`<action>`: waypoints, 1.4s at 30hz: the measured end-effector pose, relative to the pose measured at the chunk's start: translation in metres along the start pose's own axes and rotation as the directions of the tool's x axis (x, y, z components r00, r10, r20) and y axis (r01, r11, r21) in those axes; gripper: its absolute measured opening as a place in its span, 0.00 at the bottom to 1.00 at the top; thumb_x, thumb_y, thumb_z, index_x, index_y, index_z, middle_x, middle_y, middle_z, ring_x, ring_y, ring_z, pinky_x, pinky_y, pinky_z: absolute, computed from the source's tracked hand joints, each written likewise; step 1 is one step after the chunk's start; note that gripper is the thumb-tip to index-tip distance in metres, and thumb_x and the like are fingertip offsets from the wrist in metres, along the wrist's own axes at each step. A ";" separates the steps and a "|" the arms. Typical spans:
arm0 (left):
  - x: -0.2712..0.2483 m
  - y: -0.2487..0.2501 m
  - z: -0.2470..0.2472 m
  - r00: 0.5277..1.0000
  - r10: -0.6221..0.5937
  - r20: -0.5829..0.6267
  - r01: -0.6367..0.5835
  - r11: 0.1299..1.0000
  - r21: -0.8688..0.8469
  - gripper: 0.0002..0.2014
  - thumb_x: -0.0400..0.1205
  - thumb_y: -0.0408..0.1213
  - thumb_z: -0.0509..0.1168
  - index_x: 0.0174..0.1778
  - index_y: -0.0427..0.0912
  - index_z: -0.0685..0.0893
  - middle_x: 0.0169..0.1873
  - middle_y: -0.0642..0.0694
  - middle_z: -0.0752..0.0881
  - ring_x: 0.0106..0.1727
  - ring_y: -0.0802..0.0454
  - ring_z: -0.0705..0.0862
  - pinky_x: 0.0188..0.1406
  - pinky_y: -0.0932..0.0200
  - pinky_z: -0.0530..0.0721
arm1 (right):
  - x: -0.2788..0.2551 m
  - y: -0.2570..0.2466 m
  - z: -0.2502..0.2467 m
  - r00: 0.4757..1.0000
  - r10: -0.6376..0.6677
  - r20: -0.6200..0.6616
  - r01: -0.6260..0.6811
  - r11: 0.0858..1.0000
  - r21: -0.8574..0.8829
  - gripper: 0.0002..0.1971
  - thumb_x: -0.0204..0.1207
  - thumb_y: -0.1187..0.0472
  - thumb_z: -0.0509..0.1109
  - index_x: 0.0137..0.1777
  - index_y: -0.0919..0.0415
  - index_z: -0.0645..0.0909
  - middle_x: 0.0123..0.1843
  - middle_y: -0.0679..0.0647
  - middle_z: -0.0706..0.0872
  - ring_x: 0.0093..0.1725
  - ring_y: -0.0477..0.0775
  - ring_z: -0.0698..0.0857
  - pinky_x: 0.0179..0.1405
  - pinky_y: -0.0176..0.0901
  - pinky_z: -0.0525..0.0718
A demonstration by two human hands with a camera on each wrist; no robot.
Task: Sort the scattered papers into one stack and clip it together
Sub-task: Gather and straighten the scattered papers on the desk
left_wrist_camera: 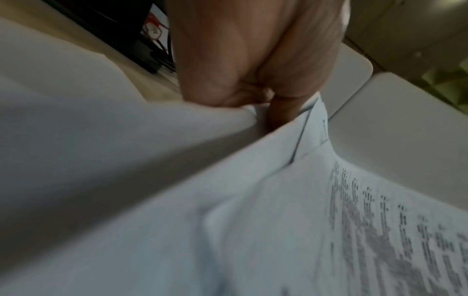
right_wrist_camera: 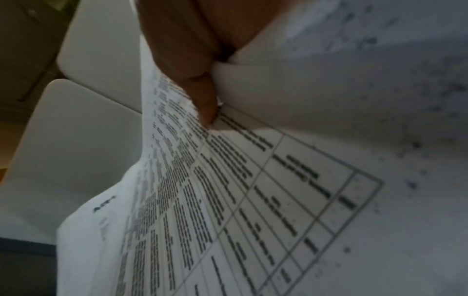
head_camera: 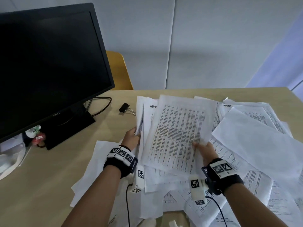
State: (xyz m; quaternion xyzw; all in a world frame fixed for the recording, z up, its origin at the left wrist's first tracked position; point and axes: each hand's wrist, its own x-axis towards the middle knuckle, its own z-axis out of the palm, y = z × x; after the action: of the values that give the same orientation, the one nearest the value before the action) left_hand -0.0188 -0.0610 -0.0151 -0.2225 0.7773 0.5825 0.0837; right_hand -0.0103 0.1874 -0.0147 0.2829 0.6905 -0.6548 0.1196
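Note:
Printed white papers (head_camera: 255,141) lie scattered over the right half of a wooden desk (head_camera: 54,174). My left hand (head_camera: 132,137) grips the left edge of a loose bundle of sheets (head_camera: 177,133), fingers curled round the edge (left_wrist_camera: 255,94). My right hand (head_camera: 203,149) pinches the bundle's lower right part, the thumb on top of a densely printed page (right_wrist_camera: 202,180). The bundle is held a little above the other sheets, uneven and fanned. A black binder clip (head_camera: 125,108) lies on the desk left of the papers, beyond my left hand.
A black monitor (head_camera: 49,66) on its stand fills the left side, with a cable (head_camera: 101,105) behind it and small items (head_camera: 35,135) under its edge. A yellow chair back (head_camera: 119,69) stands beyond the desk. More sheets reach the near edge.

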 end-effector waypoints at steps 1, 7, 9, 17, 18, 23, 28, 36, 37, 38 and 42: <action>-0.003 0.005 -0.001 1.000 -0.021 0.015 0.022 0.999 -0.033 0.15 0.83 0.25 0.57 0.64 0.33 0.79 0.56 0.38 0.85 0.54 0.42 0.84 0.54 0.55 0.85 | -0.002 0.000 0.003 0.998 0.035 0.048 -0.035 0.999 0.014 0.14 0.76 0.69 0.66 0.60 0.74 0.75 0.46 0.62 0.85 0.51 0.63 0.82 0.63 0.62 0.78; -0.018 0.023 -0.012 0.975 -0.009 0.224 0.108 0.894 -0.435 0.33 0.76 0.67 0.56 0.70 0.47 0.78 0.64 0.41 0.84 0.65 0.42 0.82 0.70 0.38 0.75 | -0.018 -0.035 0.016 0.954 -0.216 0.209 0.206 0.976 0.067 0.24 0.71 0.77 0.66 0.67 0.66 0.69 0.56 0.61 0.83 0.55 0.60 0.83 0.58 0.58 0.81; -0.025 0.041 -0.014 0.981 0.159 0.108 -0.121 0.946 -0.301 0.29 0.76 0.55 0.66 0.71 0.45 0.74 0.65 0.46 0.82 0.68 0.46 0.80 0.72 0.42 0.74 | -0.028 -0.056 0.019 0.887 -0.438 0.147 0.438 0.898 0.034 0.23 0.71 0.76 0.67 0.65 0.64 0.69 0.52 0.56 0.83 0.49 0.47 0.84 0.53 0.45 0.85; -0.052 0.110 -0.037 0.821 0.484 -0.303 -0.562 0.779 -0.279 0.11 0.78 0.37 0.68 0.55 0.46 0.79 0.47 0.58 0.85 0.49 0.67 0.84 0.47 0.77 0.79 | -0.065 -0.114 0.019 0.535 -0.844 -0.033 0.845 0.533 0.056 0.25 0.72 0.74 0.70 0.66 0.69 0.64 0.49 0.38 0.75 0.46 0.19 0.78 0.46 0.16 0.77; -0.056 0.111 -0.038 0.821 0.489 -0.294 -0.566 0.764 -0.311 0.16 0.74 0.41 0.71 0.57 0.45 0.79 0.47 0.58 0.85 0.49 0.68 0.85 0.48 0.75 0.80 | -0.065 -0.112 0.019 0.535 -0.844 -0.030 0.844 0.533 0.065 0.27 0.72 0.74 0.69 0.68 0.70 0.62 0.50 0.38 0.75 0.46 0.18 0.78 0.46 0.15 0.77; -0.062 0.099 -0.031 0.867 0.447 -0.217 -0.493 0.711 -0.502 0.24 0.64 0.37 0.77 0.55 0.35 0.79 0.39 0.53 0.89 0.42 0.64 0.89 0.40 0.70 0.85 | -0.061 -0.093 0.021 0.589 -0.808 -0.020 0.805 0.584 0.106 0.25 0.70 0.70 0.73 0.59 0.59 0.61 0.51 0.48 0.76 0.43 0.24 0.80 0.40 0.19 0.79; -0.067 0.102 -0.027 0.885 0.415 -0.211 -0.465 0.772 -0.433 0.10 0.75 0.26 0.68 0.51 0.39 0.82 0.42 0.52 0.89 0.44 0.60 0.89 0.47 0.61 0.87 | -0.055 -0.096 0.026 0.609 -0.793 -0.029 0.793 0.608 0.040 0.06 0.74 0.69 0.66 0.49 0.62 0.74 0.36 0.44 0.79 0.31 0.25 0.80 0.29 0.18 0.75; -0.059 0.107 -0.033 0.869 0.448 -0.210 -0.492 0.735 -0.467 0.10 0.77 0.25 0.67 0.50 0.41 0.81 0.45 0.48 0.87 0.43 0.61 0.89 0.45 0.63 0.86 | -0.052 -0.095 0.023 0.615 -0.784 -0.078 0.781 0.593 0.197 0.09 0.68 0.65 0.62 0.43 0.51 0.68 0.41 0.53 0.78 0.39 0.42 0.79 0.39 0.36 0.79; -0.057 0.097 -0.030 0.891 0.424 -0.160 -0.448 0.767 -0.460 0.11 0.77 0.26 0.67 0.53 0.41 0.81 0.47 0.47 0.88 0.45 0.62 0.89 0.47 0.63 0.86 | -0.047 -0.084 0.024 0.655 -0.754 -0.041 0.751 0.646 0.137 0.07 0.67 0.63 0.63 0.44 0.54 0.70 0.40 0.58 0.79 0.39 0.47 0.79 0.38 0.42 0.80; -0.053 0.085 -0.026 0.912 0.394 -0.112 -0.401 0.804 -0.440 0.12 0.77 0.27 0.67 0.56 0.40 0.81 0.51 0.46 0.87 0.49 0.60 0.88 0.50 0.63 0.85 | -0.043 -0.072 0.025 0.694 -0.720 0.014 0.718 0.693 0.063 0.07 0.68 0.62 0.65 0.45 0.58 0.72 0.39 0.63 0.80 0.38 0.51 0.80 0.36 0.48 0.80; -0.033 0.040 -0.017 0.977 0.211 -0.018 -0.212 0.977 -0.024 0.23 0.75 0.37 0.72 0.65 0.38 0.77 0.58 0.45 0.84 0.61 0.47 0.83 0.55 0.60 0.80 | -0.029 -0.040 0.029 0.832 -0.548 0.088 0.554 0.809 -0.198 0.07 0.76 0.64 0.66 0.47 0.69 0.77 0.31 0.51 0.78 0.35 0.54 0.77 0.31 0.42 0.79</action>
State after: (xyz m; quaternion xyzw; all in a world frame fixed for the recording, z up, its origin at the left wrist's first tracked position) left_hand -0.0051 -0.0599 0.0375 -0.1442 0.7895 0.5964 0.0123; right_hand -0.0149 0.1528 0.0312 0.0473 0.8077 -0.5865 -0.0365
